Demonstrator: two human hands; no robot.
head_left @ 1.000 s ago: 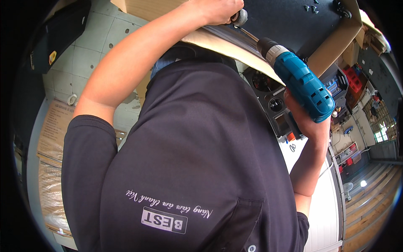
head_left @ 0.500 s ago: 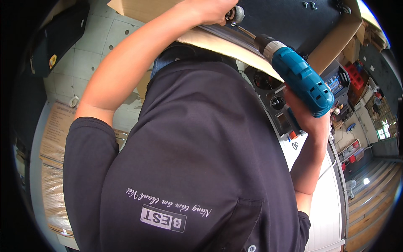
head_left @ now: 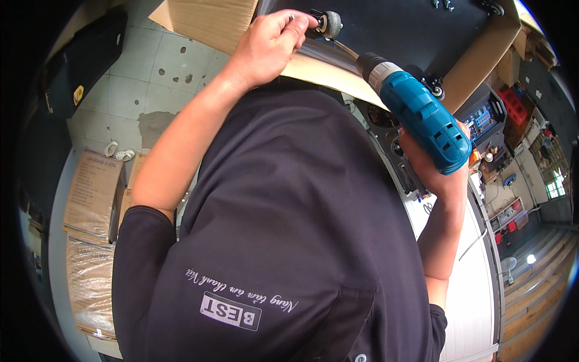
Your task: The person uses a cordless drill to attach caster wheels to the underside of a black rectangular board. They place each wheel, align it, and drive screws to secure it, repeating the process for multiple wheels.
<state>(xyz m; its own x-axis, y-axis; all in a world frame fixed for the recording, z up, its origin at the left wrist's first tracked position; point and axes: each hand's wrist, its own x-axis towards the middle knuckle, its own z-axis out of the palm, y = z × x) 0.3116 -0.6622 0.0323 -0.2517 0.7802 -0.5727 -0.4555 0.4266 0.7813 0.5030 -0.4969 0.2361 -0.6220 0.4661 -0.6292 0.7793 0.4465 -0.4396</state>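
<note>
My right hand [head_left: 425, 160] is wrapped round the grip of a teal cordless drill [head_left: 422, 114]. The drill's long bit reaches up and left to the base of a grey caster wheel [head_left: 329, 25], which sits on a black panel [head_left: 392, 30]. Just left of that wheel, my left hand [head_left: 268, 48] is closed in a pinch. A small shiny metal piece, which looks like a screw [head_left: 292, 17], shows between thumb and index finger. The other fingers are curled under the palm. Whether the bit sits in a screw head is too small to tell.
Cardboard flaps [head_left: 338, 81] surround the black panel. More casters [head_left: 435, 89] sit along its right side, with small dark hardware [head_left: 443, 5] at the far edge. Left, wrapped cartons [head_left: 90, 199] stand on the tiled floor; right, there is a white surface [head_left: 464, 265].
My left hand has drawn back from the caster, down and left, and now pinches a small metal piece. The drill has shifted slightly left and down, its bit still by the caster.
</note>
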